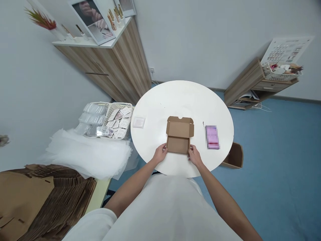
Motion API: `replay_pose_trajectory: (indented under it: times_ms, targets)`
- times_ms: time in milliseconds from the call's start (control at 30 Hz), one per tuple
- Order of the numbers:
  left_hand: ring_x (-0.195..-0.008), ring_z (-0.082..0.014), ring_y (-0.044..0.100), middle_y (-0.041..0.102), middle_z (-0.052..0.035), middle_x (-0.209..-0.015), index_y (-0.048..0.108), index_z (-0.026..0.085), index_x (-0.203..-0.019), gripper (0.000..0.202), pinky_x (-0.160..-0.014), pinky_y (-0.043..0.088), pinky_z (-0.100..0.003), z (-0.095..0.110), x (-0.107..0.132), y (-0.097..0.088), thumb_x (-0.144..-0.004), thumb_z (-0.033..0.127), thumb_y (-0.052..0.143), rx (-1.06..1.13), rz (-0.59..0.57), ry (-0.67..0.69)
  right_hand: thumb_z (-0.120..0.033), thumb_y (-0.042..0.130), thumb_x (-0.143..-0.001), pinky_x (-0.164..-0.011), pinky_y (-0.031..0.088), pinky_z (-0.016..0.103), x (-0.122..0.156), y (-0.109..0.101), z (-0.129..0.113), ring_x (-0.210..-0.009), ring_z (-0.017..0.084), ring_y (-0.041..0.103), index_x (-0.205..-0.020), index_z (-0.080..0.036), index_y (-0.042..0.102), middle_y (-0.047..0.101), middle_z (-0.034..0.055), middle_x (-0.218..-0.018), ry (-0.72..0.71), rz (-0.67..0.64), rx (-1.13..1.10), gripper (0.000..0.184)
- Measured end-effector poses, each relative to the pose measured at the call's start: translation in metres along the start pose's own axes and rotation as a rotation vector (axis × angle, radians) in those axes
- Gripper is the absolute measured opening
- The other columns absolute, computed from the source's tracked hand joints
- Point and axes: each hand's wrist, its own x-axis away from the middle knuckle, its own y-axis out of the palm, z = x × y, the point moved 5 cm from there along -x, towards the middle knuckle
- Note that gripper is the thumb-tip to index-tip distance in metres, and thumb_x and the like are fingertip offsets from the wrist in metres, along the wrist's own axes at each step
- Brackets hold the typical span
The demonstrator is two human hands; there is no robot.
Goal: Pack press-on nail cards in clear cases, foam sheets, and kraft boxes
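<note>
At the near left, flattened brown cardboard sheets (67,194) are standing packed together beside a pile of translucent white sheets (90,152). Farther in, at the near part of the round white table (185,97), the person's left hand (160,153) is gripping the near left corner of a small brown cardboard box (178,144), while the right hand (195,156) is gripping its near right corner, fingers curling round the side. The box is resting on the tabletop, its lid standing open toward the far side with the flaps spreading outward. To the right, a purple packet (212,136) is lying on the table, its surface showing as blocky purple and pink patches with a dark red strip, any lettering too blurred to read. Below the table's right edge, an open brown carton (237,155) is sitting on the blue floor. Near the table's left edge, a flat, pale, clear-edged case (138,122) is lying, and just beyond that edge a white basket (128,126) is holding printed cards (121,123), their writing too small to make out. At the far left, a tall wood-grain cabinet (132,57) is bearing a framed picture of hands (94,21). At the far right, a white chart (287,50) is leaning above a low cabinet (244,82), displaying rows of tiny pictures and illegible print.
</note>
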Motion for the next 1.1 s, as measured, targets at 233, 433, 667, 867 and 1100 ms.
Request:
replay_pose_trajectory:
  times_ms: [233, 433, 667, 867, 1100]
  targets:
    - [-0.064, -0.0103, 0.053, 0.058, -0.0038, -0.087, 0.049, 0.018, -0.118, 0.040, -0.068, 0.046, -0.027, 0.010, -0.009, 0.005, -0.079, 0.023, 0.045, 0.085, 0.063, 0.006, -0.031, 0.038, -0.075, -0.064, 0.045, 0.029, -0.012, -0.010, 0.003, -0.055, 0.011, 0.054, -0.118, -0.018, 0.040, 0.055, 0.0061, -0.099, -0.037, -0.018, -0.070, 0.045]
    - [-0.067, -0.0107, 0.054, 0.058, -0.0045, -0.092, 0.048, 0.019, -0.119, 0.042, -0.071, 0.045, -0.027, 0.012, -0.001, 0.006, -0.078, 0.027, 0.049, 0.081, 0.116, -0.042, -0.041, 0.043, -0.075, -0.065, 0.045, 0.031, -0.012, -0.011, 0.007, -0.056, 0.011, 0.051, -0.120, -0.019, 0.039, 0.054, 0.0044, -0.096, -0.102, -0.013, -0.073, 0.050]
    - [-0.069, -0.0109, 0.054, 0.054, -0.0088, -0.106, 0.042, 0.018, -0.123, 0.050, -0.071, 0.045, -0.028, 0.006, 0.015, 0.004, -0.078, 0.039, 0.050, 0.071, 0.196, -0.128, -0.045, 0.046, -0.075, -0.070, 0.044, 0.034, 0.005, -0.030, -0.001, -0.065, 0.012, 0.045, -0.126, -0.018, 0.030, 0.041, 0.0113, -0.112, -0.287, 0.237, 0.007, 0.060]
    - [-0.087, -0.0170, 0.053, 0.049, -0.0123, -0.113, 0.044, 0.016, -0.117, 0.043, -0.067, 0.047, -0.029, -0.012, 0.022, -0.052, -0.081, 0.039, 0.045, -0.032, 0.412, -0.086, -0.035, 0.050, -0.075, -0.066, 0.045, 0.034, 0.033, -0.012, -0.071, -0.068, 0.013, 0.043, -0.128, -0.022, 0.029, 0.035, 0.0117, -0.114, -0.620, 0.234, -0.002, 0.058]
    - [-0.108, -0.0238, 0.047, 0.043, -0.0142, -0.120, 0.042, 0.015, -0.119, 0.048, -0.089, 0.040, -0.037, -0.040, -0.014, -0.158, -0.076, 0.034, 0.052, -0.148, 0.518, -0.128, -0.037, 0.046, -0.076, -0.069, 0.047, 0.031, 0.013, 0.108, -0.137, -0.085, 0.017, 0.051, -0.113, -0.023, 0.048, 0.049, 0.0073, -0.111, -0.378, -0.215, 0.017, 0.040]
